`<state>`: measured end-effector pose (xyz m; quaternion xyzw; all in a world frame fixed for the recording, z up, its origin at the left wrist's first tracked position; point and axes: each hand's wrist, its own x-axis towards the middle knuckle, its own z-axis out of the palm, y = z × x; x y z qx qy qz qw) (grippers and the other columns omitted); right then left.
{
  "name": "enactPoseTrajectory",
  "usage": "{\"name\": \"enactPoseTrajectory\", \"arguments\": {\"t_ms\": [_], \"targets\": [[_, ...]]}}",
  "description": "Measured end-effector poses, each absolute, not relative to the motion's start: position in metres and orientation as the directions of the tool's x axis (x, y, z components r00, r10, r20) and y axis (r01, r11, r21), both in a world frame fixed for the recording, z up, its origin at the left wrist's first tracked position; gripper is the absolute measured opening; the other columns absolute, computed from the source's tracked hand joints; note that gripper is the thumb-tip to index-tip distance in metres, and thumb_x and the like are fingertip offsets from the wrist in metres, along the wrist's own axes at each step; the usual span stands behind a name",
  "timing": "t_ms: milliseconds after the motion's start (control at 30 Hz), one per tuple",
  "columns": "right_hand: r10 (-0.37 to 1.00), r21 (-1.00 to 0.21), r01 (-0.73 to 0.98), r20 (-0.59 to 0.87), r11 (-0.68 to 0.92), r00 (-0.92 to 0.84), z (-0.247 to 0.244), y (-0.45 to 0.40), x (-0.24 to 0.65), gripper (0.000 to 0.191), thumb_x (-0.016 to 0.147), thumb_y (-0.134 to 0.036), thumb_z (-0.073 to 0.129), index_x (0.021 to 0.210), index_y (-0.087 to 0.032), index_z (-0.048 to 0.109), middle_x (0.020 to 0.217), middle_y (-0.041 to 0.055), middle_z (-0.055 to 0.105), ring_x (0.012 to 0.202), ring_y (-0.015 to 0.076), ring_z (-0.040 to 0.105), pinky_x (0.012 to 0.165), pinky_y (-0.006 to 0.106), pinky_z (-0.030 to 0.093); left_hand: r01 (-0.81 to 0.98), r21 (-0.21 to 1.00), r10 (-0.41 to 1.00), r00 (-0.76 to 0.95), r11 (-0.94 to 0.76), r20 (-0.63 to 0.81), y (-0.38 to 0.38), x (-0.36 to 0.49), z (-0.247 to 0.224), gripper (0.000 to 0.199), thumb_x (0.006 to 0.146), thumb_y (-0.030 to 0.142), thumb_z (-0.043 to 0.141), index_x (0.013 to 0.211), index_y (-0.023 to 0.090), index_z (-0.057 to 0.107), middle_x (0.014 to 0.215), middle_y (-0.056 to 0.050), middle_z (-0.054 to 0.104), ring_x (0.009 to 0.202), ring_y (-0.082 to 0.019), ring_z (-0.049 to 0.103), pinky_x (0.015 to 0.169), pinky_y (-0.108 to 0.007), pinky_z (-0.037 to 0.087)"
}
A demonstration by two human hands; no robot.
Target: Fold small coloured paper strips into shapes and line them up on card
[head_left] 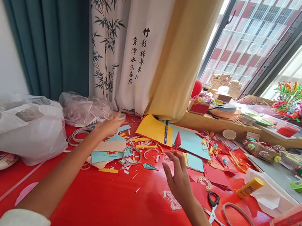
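Red paper cone (178, 140): tip toward 12 o'clock, base directly beyond the fingers of the right hand (180, 174). Thumb apart; grip on cone cannot be determined. Left hand (110, 125): at 11 o'clock, finger opening unclear.

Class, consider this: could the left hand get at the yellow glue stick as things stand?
Probably not directly: the left hand is across the table from the glue stick, with the right hand and its forearm in between.
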<state>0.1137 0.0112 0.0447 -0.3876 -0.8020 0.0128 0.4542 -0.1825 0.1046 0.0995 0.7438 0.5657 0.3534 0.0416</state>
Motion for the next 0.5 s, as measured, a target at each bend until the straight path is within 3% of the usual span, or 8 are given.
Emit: {"name": "enactPoseTrajectory", "arguments": {"t_ms": [133,200,333,500], "targets": [[0.626,-0.303,0.645,0.694,0.702,-0.355,0.042,0.013,0.115,0.032,0.089,-0.027,0.04,0.12,-0.019,0.04,0.111,0.0128,0.046,0.105,0.0218,0.049,0.087,0.038,0.045,0.82,0.326,0.882,0.445,-0.471,0.156,0.075,-0.144,0.056,0.018,0.06,0.031,0.069,0.075,0.022,0.065,0.105,-0.005,0.055,0.107,-0.024,0.044,0.091,-0.036,0.034],[0.618,-0.276,0.654,0.692,0.704,-0.373,0.041,0.014,0.115,0.033,0.088,-0.027,0.041,0.12,-0.019,0.04,0.111,0.0132,0.046,0.107,0.0227,0.048,0.087,0.039,0.045,0.804,0.139,0.815,0.578,-0.578,0.043,0.06,-0.13,0.042,0.015,0.068,0.031,0.063,0.08,0.022,0.064,0.108,-0.006,0.05,0.115,-0.027,0.035,0.093,-0.04,0.03],[0.615,-0.26,0.661,0.688,0.704,-0.385,0.037,0.016,0.113,0.036,0.088,-0.026,0.04,0.123,-0.019,0.038,0.113,0.0138,0.046,0.109,0.024,0.048,0.087,0.04,0.046,0.802,-0.014,0.795,0.595,-0.598,0.123,0.05,-0.123,0.041,0.008,0.077,0.023,0.055,0.077,0.018,0.061,0.1,-0.009,0.052,0.107,-0.026,0.041,0.09,-0.041,0.032],[0.65,-0.332,0.63,0.659,0.703,-0.379,0.034,0.015,0.109,0.036,0.087,-0.029,0.042,0.122,-0.021,0.04,0.116,0.0127,0.047,0.109,0.0233,0.049,0.087,0.039,0.047,0.807,0.091,0.778,0.523,-0.583,0.347,0.042,-0.123,0.075,0.012,0.083,0.02,0.046,0.081,0.018,0.058,0.084,-0.004,0.059,0.084,-0.018,0.05,0.078,-0.032,0.039]]}}
